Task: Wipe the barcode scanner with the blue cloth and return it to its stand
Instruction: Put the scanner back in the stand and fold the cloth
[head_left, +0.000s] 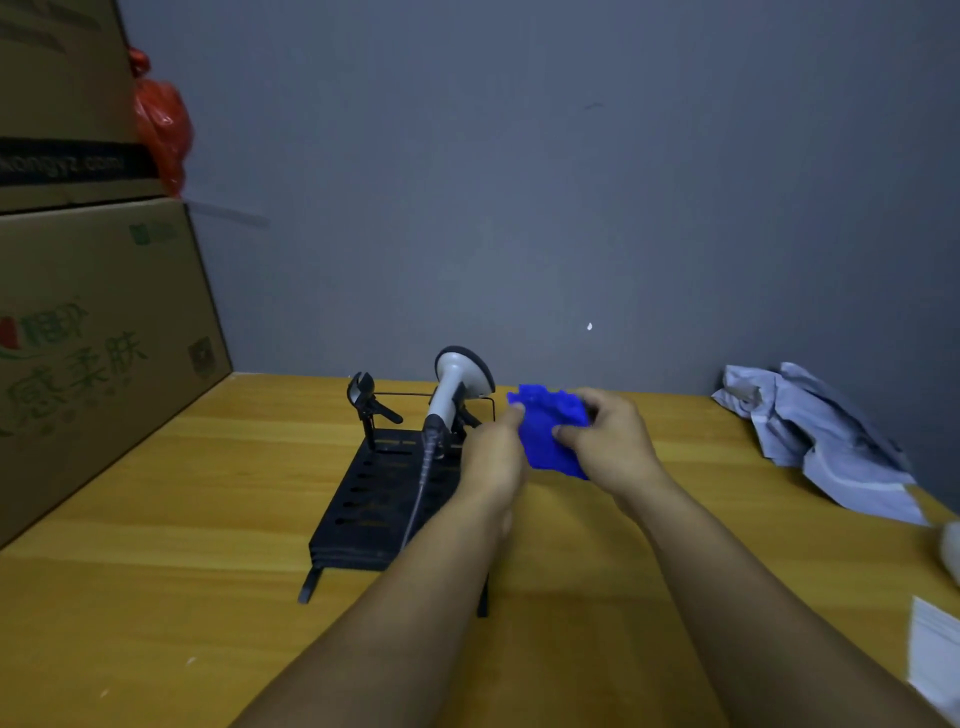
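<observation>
- I see the table (156, 597) carrying a black stand (374, 499), with the barcode scanner (451, 392) resting in its cradle, head toward the wall. To my eye wiping has not begun.
- My biggest worry is the scanner's cable (420, 493), which trails down over the stand; lifting the scanner sharply could drag the stand or snag the cable on it.
- The blue cloth (548, 431) is bunched up just to the right of the scanner, clear of it. A wad like that may wipe unevenly or slip loose.
- My right hand (608, 441) is curled closed on the cloth; my left hand (496, 457) pinches its left edge with the fingertips. Neither hand is free for the scanner, so letting go badly could drop the cloth.
</observation>
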